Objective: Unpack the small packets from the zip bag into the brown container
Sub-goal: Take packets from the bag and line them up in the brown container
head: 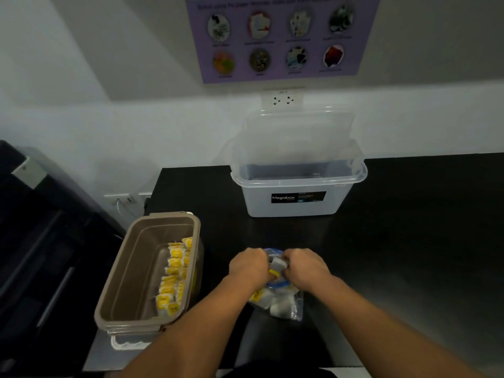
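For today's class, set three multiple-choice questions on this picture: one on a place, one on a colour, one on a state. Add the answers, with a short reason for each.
1. Where is the brown container relative to the zip bag?
A. behind it
B. to its left
C. on top of it

2. What colour marks the packets in the brown container?
A. yellow
B. red
C. green

3. How is the lid of the Megabox tub?
A. shut
B. lying flat beside it
C. raised open

Answers: 1 B, it sits left of the bag and apart from it; 2 A, yellow labels line its right side; 3 C, the clear lid stands up behind the tub.
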`<state>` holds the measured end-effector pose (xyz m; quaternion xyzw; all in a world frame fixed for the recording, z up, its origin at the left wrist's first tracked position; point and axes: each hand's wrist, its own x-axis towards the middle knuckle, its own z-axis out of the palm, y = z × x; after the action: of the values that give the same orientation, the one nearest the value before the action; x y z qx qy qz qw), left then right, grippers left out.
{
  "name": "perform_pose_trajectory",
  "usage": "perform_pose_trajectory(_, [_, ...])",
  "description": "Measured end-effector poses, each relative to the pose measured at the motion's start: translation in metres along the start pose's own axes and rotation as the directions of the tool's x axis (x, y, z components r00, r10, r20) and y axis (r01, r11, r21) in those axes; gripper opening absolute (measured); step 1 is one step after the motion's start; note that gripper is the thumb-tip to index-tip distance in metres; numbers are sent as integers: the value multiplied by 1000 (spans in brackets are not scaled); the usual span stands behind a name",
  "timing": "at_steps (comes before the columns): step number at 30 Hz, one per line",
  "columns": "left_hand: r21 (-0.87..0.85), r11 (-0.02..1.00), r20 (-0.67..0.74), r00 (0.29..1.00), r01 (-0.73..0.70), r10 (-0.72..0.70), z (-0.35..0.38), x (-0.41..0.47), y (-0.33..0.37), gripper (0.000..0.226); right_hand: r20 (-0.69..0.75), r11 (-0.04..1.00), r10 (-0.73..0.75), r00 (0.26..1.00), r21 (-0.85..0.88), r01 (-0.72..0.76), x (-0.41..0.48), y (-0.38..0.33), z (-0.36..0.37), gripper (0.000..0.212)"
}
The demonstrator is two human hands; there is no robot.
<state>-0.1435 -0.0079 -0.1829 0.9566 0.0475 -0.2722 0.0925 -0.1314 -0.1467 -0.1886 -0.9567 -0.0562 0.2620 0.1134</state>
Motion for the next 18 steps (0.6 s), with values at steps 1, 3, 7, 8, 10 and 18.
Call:
perform_pose_trajectory(1, [6,1000,6,1000,23,-23,2,0,1,39,20,1000,-3,1000,-20,3,2,0,1,34])
perform_pose_trajectory(3, [2,999,-9,999,50,-50,5,-1,3,40,46,999,-8,999,-40,9,4,1,3,36])
perform_pose_trajectory(7, [-149,988,-70,997,27,-38,10,-4,1,24,52,997,-33,998,-71,36,10,5,7,36])
perform_pose_trajectory(8, [-219,976,-95,994,23,-45,10,-5,-1,18,46,996,-44,998,-69,47,11,6,6,39])
perform_pose_trajectory(10, [-385,923,-156,985,11,-77,11,-8,-7,11,39,997,-64,997,-51,66,13,9,4,41])
perform_pose_trajectory(18, [-627,778,-260,950,-32,-171,-4,-18,-24,16,-24,940,-315,949,-144,308,19,6,9,45])
